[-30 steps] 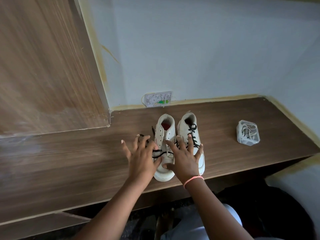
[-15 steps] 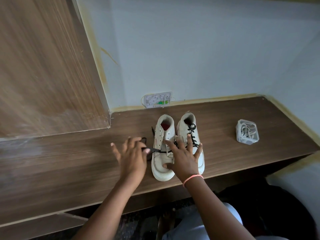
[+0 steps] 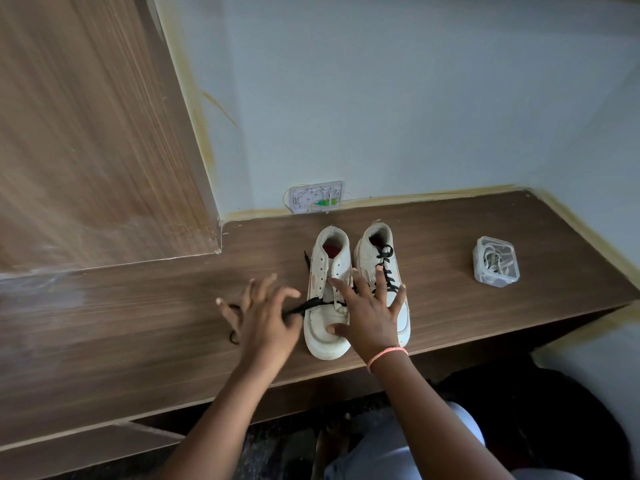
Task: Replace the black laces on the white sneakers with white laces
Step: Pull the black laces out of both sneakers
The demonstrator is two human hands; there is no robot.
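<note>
Step in hand: unlacing the left sneaker (image 3: 327, 296), which stands beside the right sneaker (image 3: 381, 271) on the wooden shelf (image 3: 138, 323). The left hand (image 3: 265, 315) pinches the black lace (image 3: 308, 305), drawing it sideways; the right hand (image 3: 367, 308), fingers spread, presses both shoes down. Next, probably: free the last eyelets, then fetch the white laces (image 3: 497, 259) from the clear plastic box (image 3: 479, 271).

What your hands and the frame edges keep from you

Your right hand (image 3: 367, 313) covers the near eyelets of both sneakers (image 3: 327, 289), so you can't tell how far the black lace (image 3: 308, 305) is still threaded there. Your left hand (image 3: 263, 317) is motion-blurred and hides the lace's run beneath it; whether you pinch it is unclear. The clear box (image 3: 496, 261) at far right holds pale loops too small to identify.
</note>
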